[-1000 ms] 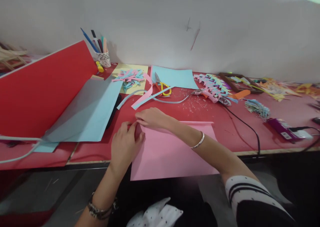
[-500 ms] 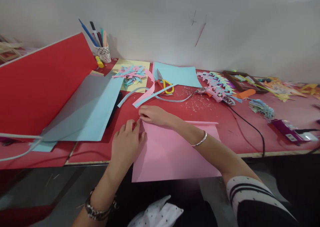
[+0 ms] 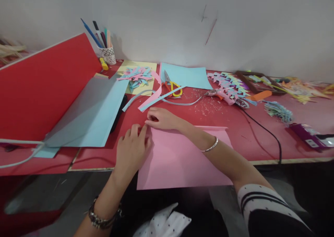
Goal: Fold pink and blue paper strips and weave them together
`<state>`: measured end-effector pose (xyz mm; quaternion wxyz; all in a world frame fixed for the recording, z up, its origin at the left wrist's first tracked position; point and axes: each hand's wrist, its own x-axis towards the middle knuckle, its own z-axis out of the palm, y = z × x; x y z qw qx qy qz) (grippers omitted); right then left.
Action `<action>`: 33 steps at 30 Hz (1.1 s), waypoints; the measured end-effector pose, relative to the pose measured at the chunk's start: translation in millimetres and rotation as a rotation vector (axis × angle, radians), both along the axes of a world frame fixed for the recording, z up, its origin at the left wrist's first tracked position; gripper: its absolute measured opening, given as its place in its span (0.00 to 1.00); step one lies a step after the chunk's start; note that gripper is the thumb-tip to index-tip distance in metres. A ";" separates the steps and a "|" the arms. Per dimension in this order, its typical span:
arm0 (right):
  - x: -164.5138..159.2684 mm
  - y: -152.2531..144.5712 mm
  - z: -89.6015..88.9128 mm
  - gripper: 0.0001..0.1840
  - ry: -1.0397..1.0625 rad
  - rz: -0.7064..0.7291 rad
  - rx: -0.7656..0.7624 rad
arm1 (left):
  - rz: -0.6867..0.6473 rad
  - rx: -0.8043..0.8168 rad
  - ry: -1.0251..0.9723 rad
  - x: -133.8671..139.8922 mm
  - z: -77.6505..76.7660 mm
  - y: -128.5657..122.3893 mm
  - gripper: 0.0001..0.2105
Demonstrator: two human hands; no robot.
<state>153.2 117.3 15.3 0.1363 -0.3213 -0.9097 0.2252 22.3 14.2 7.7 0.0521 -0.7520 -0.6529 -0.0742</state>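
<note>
A pink sheet of paper (image 3: 180, 164) lies in front of me, its near part hanging past the table edge. A narrow fold (image 3: 214, 128) runs along its far edge. My right hand (image 3: 163, 118) reaches across the sheet to its far left corner, fingers curled and closed there on the folded edge. Beside it, my left hand (image 3: 132, 146) rests at the sheet's left edge with fingers apart and bent, its index fingertip meeting the right hand at the corner. My right forearm covers part of the fold.
Beyond the hands lie paper strips (image 3: 161, 98), scissors (image 3: 175, 89) and a light blue sheet (image 3: 188, 77). A pink glue gun (image 3: 224, 96) trails a black cord. At left stand a red board (image 3: 49, 91), a blue sheet (image 3: 88, 118) and a pen cup (image 3: 108, 55). A purple power strip (image 3: 308, 136) sits right.
My right hand has shifted very slightly at the corner, with its curled fingers lifting a little. The left hand and pink sheet stay nearly in place. The view has turned slightly.
</note>
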 end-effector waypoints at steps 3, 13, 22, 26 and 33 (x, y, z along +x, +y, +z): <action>0.4 -3.8 1.9 0.13 -0.044 0.017 0.064 | -0.009 0.036 0.001 -0.5 -1.2 -0.3 0.18; -0.5 -3.7 2.2 0.14 -0.111 0.023 0.090 | -0.009 0.036 -0.032 -1.8 -3.4 -0.4 0.19; 8.0 1.5 2.7 0.14 -0.120 -0.097 0.057 | -0.011 0.041 -0.015 -1.8 -1.7 -0.5 0.19; 14.0 -4.9 7.7 0.15 -0.113 -0.072 0.062 | -0.012 0.061 -0.012 -1.9 -2.1 -0.7 0.19; 21.2 -9.9 6.6 0.17 -0.122 -0.031 0.074 | -0.027 0.081 0.006 -2.4 -2.2 -1.0 0.19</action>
